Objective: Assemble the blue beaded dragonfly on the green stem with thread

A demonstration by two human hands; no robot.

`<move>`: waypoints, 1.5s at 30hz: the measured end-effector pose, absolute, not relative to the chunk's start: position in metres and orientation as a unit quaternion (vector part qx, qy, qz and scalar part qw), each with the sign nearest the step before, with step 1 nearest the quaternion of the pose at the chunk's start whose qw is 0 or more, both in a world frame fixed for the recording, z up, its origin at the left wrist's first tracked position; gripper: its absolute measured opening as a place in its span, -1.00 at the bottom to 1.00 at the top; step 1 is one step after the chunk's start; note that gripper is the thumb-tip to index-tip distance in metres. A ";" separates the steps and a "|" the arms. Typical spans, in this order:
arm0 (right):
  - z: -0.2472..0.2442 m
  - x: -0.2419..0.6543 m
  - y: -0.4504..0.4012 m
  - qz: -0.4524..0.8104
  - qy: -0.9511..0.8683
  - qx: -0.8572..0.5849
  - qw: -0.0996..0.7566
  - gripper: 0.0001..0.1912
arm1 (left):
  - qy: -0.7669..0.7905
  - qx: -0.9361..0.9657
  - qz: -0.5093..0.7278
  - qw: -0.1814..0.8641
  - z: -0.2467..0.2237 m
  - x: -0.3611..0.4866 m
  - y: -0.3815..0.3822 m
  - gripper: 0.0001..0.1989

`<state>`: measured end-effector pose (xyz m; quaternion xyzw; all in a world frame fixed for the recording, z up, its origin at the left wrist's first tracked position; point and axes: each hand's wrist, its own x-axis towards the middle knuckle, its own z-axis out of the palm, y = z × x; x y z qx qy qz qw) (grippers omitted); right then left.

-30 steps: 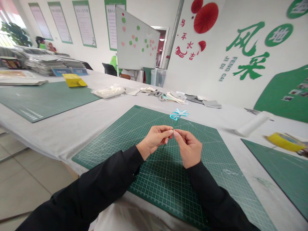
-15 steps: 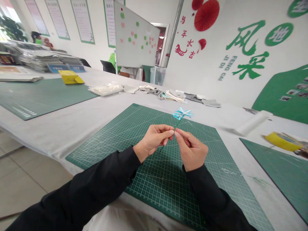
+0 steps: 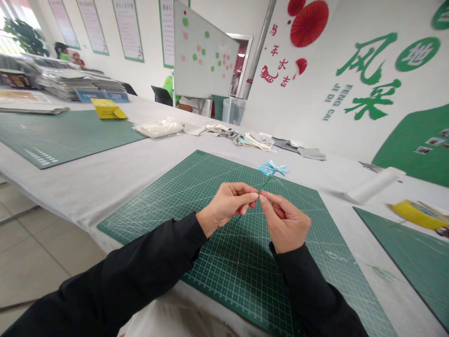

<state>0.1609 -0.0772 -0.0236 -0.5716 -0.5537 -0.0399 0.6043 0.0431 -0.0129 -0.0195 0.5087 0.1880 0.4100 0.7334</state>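
A blue and white flower (image 3: 273,168) on a thin green stem (image 3: 264,184) is held up over the green cutting mat (image 3: 210,175). My left hand (image 3: 229,203) pinches the stem between thumb and fingers, and the stem's lower end slants down below it. Right beside it, my right hand (image 3: 286,220) is closed at the same spot on the stem, its thumb and index fingertip nearly touching the left fingertips. The flower head tilts up and to the right, above both hands.
Another cutting mat with a yellow card (image 3: 108,109) lies at left, near stacked papers (image 3: 66,82). Behind are a plastic packet (image 3: 159,128) and cloth pieces (image 3: 257,140). At right are a white roll (image 3: 375,184), yellow tape (image 3: 419,213) and a third mat (image 3: 403,252).
The view has shifted a little, so most things sit slightly further right. Both hands still hold the stem, with little change in their grip.
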 end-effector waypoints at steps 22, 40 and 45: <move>-0.032 0.176 -0.068 0.141 -0.489 -0.573 0.642 -0.77 | 0.229 0.515 0.388 0.729 -0.020 0.044 -0.013 -0.86; -0.034 0.178 -0.065 0.233 -0.444 -0.551 0.667 -0.77 | 0.233 0.509 0.389 0.731 -0.019 0.044 -0.012 -0.87; -0.031 0.175 -0.066 0.244 -0.448 -0.541 0.669 -0.77 | 0.230 0.504 0.396 0.732 -0.020 0.045 -0.012 -0.86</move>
